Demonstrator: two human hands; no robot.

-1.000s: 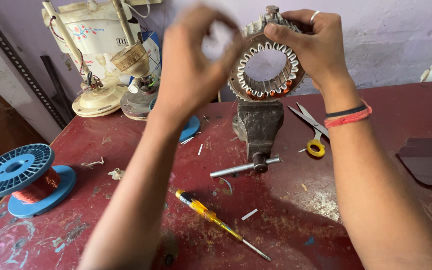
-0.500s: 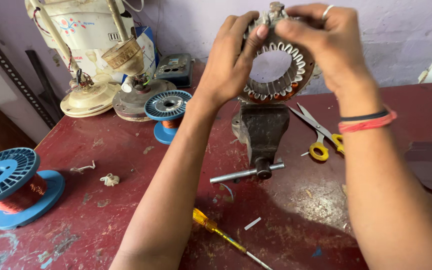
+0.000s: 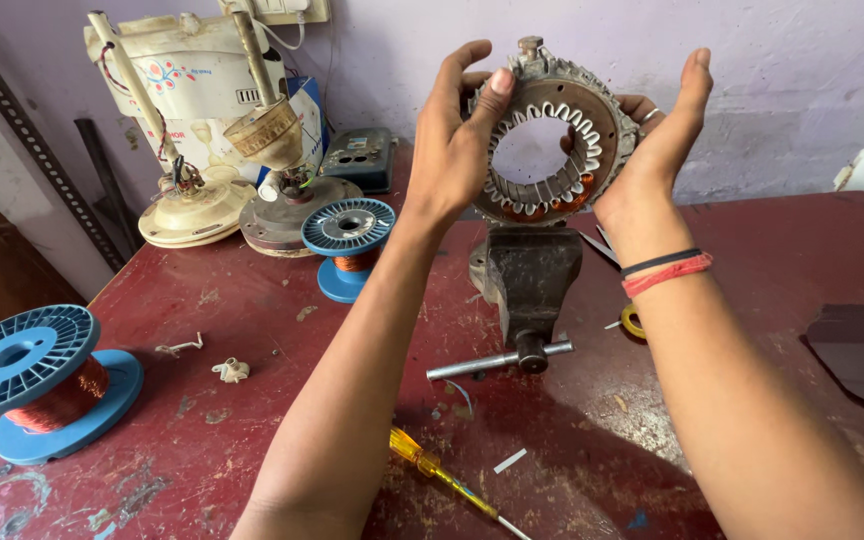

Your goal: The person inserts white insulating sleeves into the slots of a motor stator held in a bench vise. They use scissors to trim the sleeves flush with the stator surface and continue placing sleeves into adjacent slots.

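A round metal motor stator [image 3: 607, 125] with white slot liners and some copper winding at its lower edge is held upright in front of me, just above a dark bench vise [image 3: 529, 283]. My left hand [image 3: 457, 135] grips its left rim, thumb on the front face. My right hand [image 3: 652, 150] cups the right rim, with the fingers behind it and the thumb raised. A black and a red band sit on my right wrist.
On the dark red table [image 3: 252, 320] lie a yellow-handled screwdriver [image 3: 442, 472], yellow-handled scissors [image 3: 627, 310] behind my right arm, and two blue spools of copper wire [image 3: 37, 385] [image 3: 349, 245]. Fan parts [image 3: 202, 130] stand at the back left, a dark sheet [image 3: 862, 350] at right.
The stator has been lifted slightly and turned to face me; my right thumb has come off its top and now points up. The view has shifted left and pulled back.
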